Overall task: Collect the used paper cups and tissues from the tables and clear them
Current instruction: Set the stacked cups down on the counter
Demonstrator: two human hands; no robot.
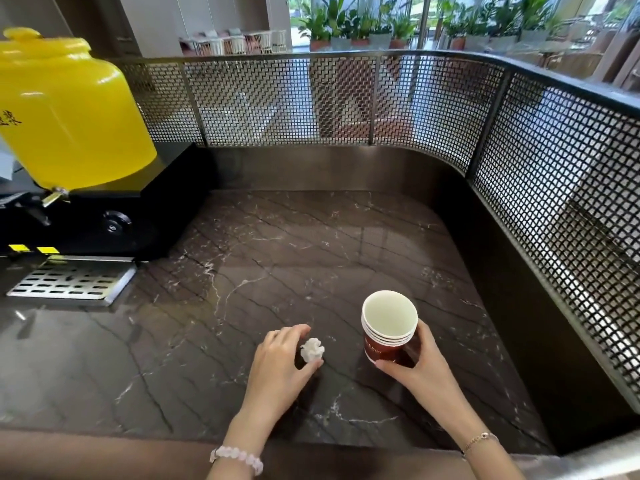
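Daylight comes from the windows (485,15) at the far top. There the view is bright and a little washed out, and the plants (346,26) behind the glass look soft, not sharp. The dark worktop (277,271) is polished and gives back a pale reflection of this light in its middle, with one thin vertical streak. The yellow dispenser (62,109) carries white glare spots on its shoulder. Beside the stack of cups (389,327) and the tissue (312,348) lie only soft, faint shadows. The tissue is so white that its folds nearly disappear. The mesh screen (554,202) bends strongly toward the right edge, which is wide-lens distortion. The near centre is sharp.
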